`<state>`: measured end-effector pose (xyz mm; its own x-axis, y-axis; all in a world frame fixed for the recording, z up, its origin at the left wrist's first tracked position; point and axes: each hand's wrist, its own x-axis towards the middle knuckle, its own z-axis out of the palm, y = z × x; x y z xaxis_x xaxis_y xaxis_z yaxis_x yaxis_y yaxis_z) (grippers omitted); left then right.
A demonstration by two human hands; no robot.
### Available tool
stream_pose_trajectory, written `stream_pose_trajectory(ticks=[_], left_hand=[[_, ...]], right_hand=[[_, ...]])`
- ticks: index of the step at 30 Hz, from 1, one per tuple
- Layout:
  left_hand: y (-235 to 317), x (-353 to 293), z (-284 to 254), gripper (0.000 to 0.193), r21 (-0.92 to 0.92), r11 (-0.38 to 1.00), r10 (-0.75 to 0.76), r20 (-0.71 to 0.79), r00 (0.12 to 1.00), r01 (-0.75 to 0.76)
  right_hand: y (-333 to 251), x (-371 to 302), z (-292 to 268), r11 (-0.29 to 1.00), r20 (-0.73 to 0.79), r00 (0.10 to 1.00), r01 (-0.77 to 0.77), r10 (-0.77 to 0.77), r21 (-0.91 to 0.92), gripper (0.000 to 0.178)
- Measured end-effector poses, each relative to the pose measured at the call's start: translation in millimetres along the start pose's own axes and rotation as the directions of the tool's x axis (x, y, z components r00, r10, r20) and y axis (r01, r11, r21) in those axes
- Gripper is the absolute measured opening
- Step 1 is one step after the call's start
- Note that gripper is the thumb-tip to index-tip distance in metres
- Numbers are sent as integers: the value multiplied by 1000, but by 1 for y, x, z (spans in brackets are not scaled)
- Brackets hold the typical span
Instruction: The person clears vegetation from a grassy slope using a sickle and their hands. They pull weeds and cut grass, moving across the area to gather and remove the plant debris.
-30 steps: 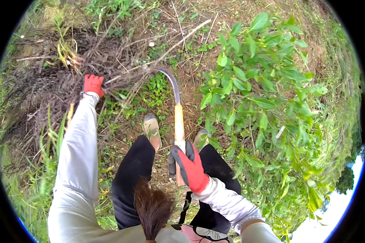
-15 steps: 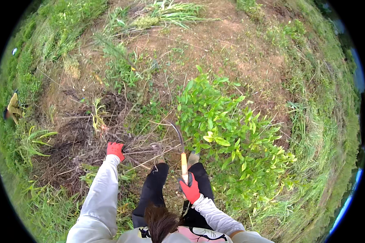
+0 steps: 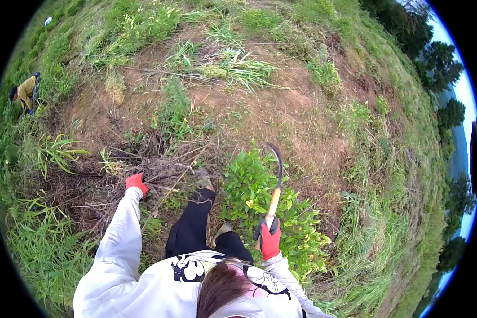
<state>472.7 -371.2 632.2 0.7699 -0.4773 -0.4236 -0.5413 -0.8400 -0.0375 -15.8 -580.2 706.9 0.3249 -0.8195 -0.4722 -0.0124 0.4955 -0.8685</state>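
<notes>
Swung rightward since a moment ago, the sickle (image 3: 275, 197) now shows over the green bush (image 3: 249, 183). Far left, a co-worker (image 3: 25, 91) stoops; nearer, the left hand (image 3: 137, 183) has its fingers curled tight around dry brush (image 3: 161, 170). Rightward, the right hand (image 3: 270, 241) wraps closely round the sickle's handle, its curved blade (image 3: 279, 161) on the far side.

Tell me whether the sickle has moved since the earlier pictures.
Yes, rightward: a second ago the sickle was left of the green bush; now it overlaps it in view.
</notes>
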Motion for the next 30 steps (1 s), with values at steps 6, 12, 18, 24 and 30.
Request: stream_pose_trajectory(ticks=[6,12,18,24,30], left_hand=[[-8,55,-14,63,-101,982,-150,124,981,163],[-21,116,-30,63,-104,950,-283,102,954,293],[-17,175,-57,71,-153,912,-356,164,920,380],[-23,202,-59,76,-149,872,-438,187,879,466],[9,226,-61,79,-136,847,-467,270,842,514]], right_hand=[[-74,95,68,997,34,999,12,-10,-76,14],[-118,175,134,995,8,996,-89,90,-34,12],[-138,231,156,991,-22,996,-93,91,-93,16],[-177,306,192,979,48,988,-141,149,-144,18],[-182,416,175,920,243,923,-211,299,-330,18]])
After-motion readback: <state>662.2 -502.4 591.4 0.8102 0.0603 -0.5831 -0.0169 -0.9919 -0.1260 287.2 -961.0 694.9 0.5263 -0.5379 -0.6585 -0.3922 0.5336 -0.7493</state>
